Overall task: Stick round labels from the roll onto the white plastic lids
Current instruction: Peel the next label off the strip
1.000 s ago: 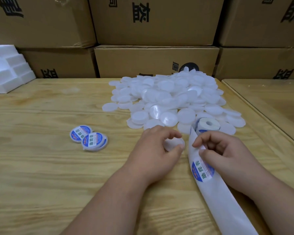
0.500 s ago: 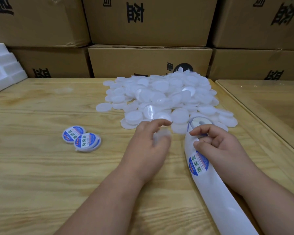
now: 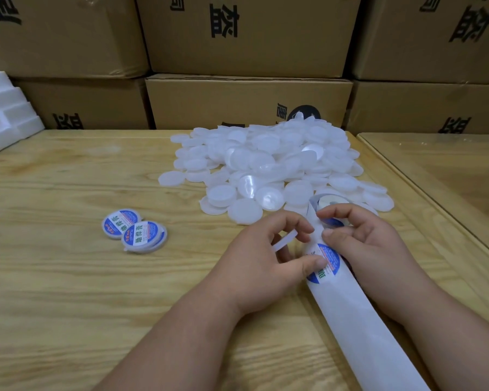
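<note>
A single white plastic lid (image 3: 285,241) is held edge-on in the left hand (image 3: 261,265), gripped between curled fingers and raised just above the wooden table (image 3: 68,292). The left thumb (image 3: 312,263) reaches across and touches the edge of a round blue-and-white label (image 3: 323,262) on the backing strip (image 3: 359,320).

That strip of white liner runs from the label roll (image 3: 326,203), which sits at the near edge of the lid pile, down toward the lower right of the view. The right hand (image 3: 362,244) is on the strip just above the label, forefinger and thumb curled and pinching at the liner near a second, partly hidden label; whether it has lifted anything is not clear. The two hands are close together, nearly touching over the strip.

The pile of unlabelled lids (image 3: 266,165) lies on the table beyond the hands, loosely heaped, several overlapping. Two labelled lids (image 3: 134,231) lie to the left, well apart from the pile, one overlapping the other, labels facing up.

Stacked cardboard boxes (image 3: 246,38) with black printed characters stand along the table's far edge. White foam blocks (image 3: 6,111) are stepped at the far left. A second wooden surface (image 3: 449,170) adjoins on the right.
</note>
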Action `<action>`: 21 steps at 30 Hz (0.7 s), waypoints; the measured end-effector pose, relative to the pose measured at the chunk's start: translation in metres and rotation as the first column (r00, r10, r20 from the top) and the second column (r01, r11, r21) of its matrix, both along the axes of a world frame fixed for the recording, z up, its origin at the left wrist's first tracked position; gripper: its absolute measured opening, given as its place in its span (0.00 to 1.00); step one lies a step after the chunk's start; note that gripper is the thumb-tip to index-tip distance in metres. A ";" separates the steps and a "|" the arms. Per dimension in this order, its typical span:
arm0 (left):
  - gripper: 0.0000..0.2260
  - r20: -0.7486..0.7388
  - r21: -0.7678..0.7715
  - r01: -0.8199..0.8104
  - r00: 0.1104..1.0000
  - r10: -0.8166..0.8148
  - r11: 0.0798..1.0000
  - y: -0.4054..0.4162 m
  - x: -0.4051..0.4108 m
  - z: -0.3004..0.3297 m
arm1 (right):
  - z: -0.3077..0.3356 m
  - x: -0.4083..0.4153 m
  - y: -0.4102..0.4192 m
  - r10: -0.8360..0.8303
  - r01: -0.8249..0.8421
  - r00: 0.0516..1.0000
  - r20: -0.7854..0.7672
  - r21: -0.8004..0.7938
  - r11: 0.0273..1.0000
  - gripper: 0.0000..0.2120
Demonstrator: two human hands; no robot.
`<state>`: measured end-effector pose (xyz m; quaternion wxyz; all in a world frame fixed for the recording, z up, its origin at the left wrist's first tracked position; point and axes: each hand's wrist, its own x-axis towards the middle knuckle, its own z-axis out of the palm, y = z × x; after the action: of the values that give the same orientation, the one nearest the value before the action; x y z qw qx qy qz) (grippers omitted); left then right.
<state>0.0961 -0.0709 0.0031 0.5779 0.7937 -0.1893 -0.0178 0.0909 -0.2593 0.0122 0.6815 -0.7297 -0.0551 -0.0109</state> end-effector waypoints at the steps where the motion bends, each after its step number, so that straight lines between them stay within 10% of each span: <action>1: 0.14 0.003 -0.006 -0.004 1.000 0.004 1.000 0.000 0.000 -0.001 | 0.000 0.000 -0.001 0.001 -0.001 1.000 0.000 -0.004 1.000 0.18; 21: 0.08 -0.023 0.003 0.049 0.999 -0.049 0.999 0.000 -0.001 0.003 | 0.001 0.000 0.002 0.049 -0.049 0.999 -0.008 -0.015 0.999 0.18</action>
<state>0.0947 -0.0711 0.0064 0.5782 0.7894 -0.2020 -0.0414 0.0906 -0.2569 0.0134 0.6762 -0.7333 -0.0704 0.0092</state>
